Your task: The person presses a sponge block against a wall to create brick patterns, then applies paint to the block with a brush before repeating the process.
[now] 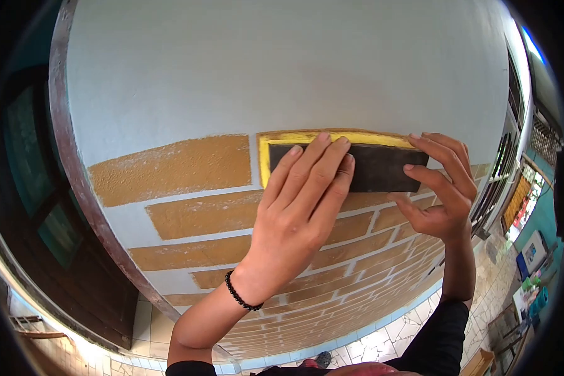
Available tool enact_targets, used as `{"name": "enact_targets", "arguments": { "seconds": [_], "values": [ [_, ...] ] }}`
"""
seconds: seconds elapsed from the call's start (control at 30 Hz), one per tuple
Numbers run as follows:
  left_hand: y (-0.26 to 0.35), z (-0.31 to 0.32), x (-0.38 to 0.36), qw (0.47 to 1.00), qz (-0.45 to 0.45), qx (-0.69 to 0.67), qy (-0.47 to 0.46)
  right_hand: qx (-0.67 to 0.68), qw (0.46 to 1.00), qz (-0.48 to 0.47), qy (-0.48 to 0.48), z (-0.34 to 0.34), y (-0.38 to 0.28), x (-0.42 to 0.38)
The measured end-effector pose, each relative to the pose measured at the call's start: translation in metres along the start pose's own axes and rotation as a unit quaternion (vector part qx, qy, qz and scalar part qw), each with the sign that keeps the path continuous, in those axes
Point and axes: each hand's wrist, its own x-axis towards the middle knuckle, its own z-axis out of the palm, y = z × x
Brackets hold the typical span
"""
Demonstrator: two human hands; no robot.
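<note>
A long black rectangular pad point(382, 170) with a yellow border point(279, 139) lies flat against the wall, along the top of the painted brick pattern. Its exact kind I cannot make out. My left hand point(301, 200), with a beaded black bracelet point(237, 293) at the wrist, rests flat on the pad's left half, fingers stretched upward. At the pad's right end, my right hand point(448, 188) has bent, spread fingers on the top edge and face, with the thumb by the lower edge. A finished-looking brown brick point(175, 169) shows left of the pad.
Pale grey wall point(282, 69) rises above the brown brick rows point(197, 216). A dark door point(37, 188) with a frame point(75, 156) stands at the left. Far right are shelves with coloured items point(532, 294) and a tiled floor point(382, 344).
</note>
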Motion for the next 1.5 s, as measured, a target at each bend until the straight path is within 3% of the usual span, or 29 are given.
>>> {"name": "enact_targets", "arguments": {
  "seconds": [0.27,0.63,0.9,1.3,1.5],
  "values": [
    [0.002,0.002,-0.001,1.000,-0.009,0.017,-0.019,0.023,0.999,0.020,0.017,0.005,0.012,-0.025],
    [0.011,-0.002,0.001,0.989,0.001,0.105,-0.100,0.049,0.997,-0.046,0.037,0.018,0.047,-0.035],
    [-0.003,-0.017,0.023,0.969,0.102,0.161,-0.157,0.055,0.994,-0.077,0.061,0.033,0.071,-0.036],
    [-0.023,0.001,0.025,0.966,0.149,0.183,-0.110,0.037,0.993,-0.103,0.052,0.054,0.088,-0.040],
    [-0.020,-0.004,0.032,0.956,0.165,0.188,-0.152,0.033,0.992,-0.118,0.040,0.052,0.080,-0.042]
  ]
}}
